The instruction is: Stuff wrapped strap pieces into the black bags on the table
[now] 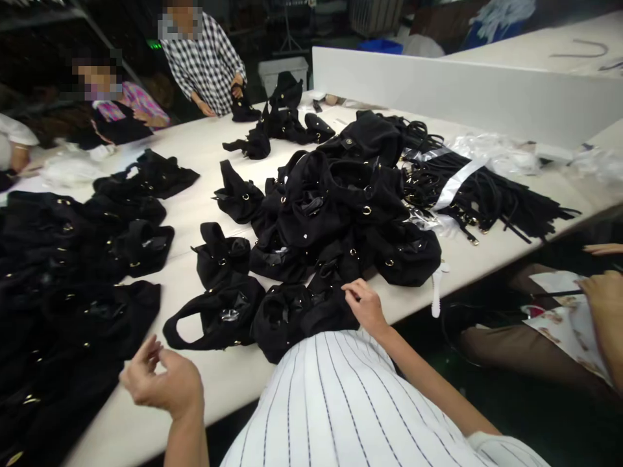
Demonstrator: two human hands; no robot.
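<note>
My left hand [163,383] is raised at the near edge of the table, fingers loosely bent and thumb apart, with nothing visible in it. Close by lies a black fabric bag [214,324] with a looped handle and gold-coloured rings. My right hand [365,305] is in front of the heaped bags, fingertips drawn together over the dark cloth of another black bag [328,311]. Whether those fingertips grip anything cannot be made out. Larger black bags [311,207] are piled behind, several with gold rings showing.
More black bags [78,259] cover the left side. Bundled black straps [487,188], wrapped with a white band, lie right, beside clear plastic [496,152]. A white plastic tool [437,292] rests at the table edge. Co-workers [207,65] stand or sit around; a white partition [438,91] runs behind.
</note>
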